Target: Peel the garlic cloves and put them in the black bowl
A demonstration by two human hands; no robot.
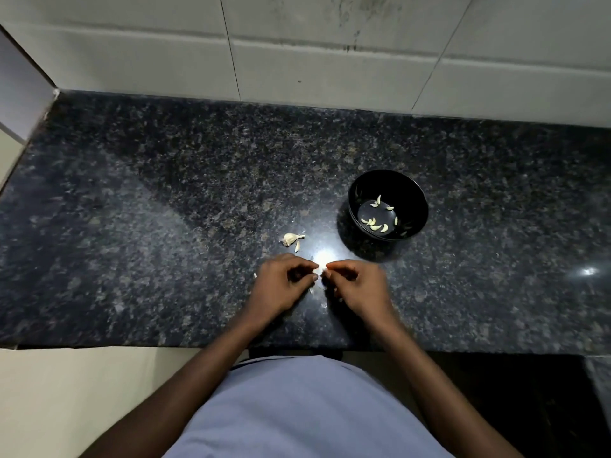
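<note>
Both hands are low over the near middle of the dark speckled granite table (165, 200), close to its front edge, and they meet fingertip to fingertip. The left hand (281, 285) has its fingers curled in, thumb and forefinger pinched at the meeting point. The right hand (355, 287) mirrors it, fingers curled, tips pressed toward the left. Between the fingertips sits a small pale garlic clove (320, 271), hard to make out because a bright glare on the polished stone lies right behind it; both hands appear to be pinching it, one at each end.

Further back and just to the right of the hands stands the round black bowl (358, 193), upright, well inside the table and apart from both hands. On its dark floor lie the peeled, pale yellow garlic cloves (375, 223), scattered in two loose groups, one toward the far side and a larger one toward the near side.

Just beyond the left hand, toward the table's middle, lies the papery off-white remnant of a garlic bulb (291, 238) with a stub of stalk pointing right, and touching or just beside it on the near side a single slender loose clove (297, 246). A tiny white scrap of skin (255, 275) shows at the left hand's outer edge.

Behind the table rises a wall of large pale grey tiles (330, 67), smudged dark near the top. The person's light blue shirt (307, 408) fills the bottom of the view.
</note>
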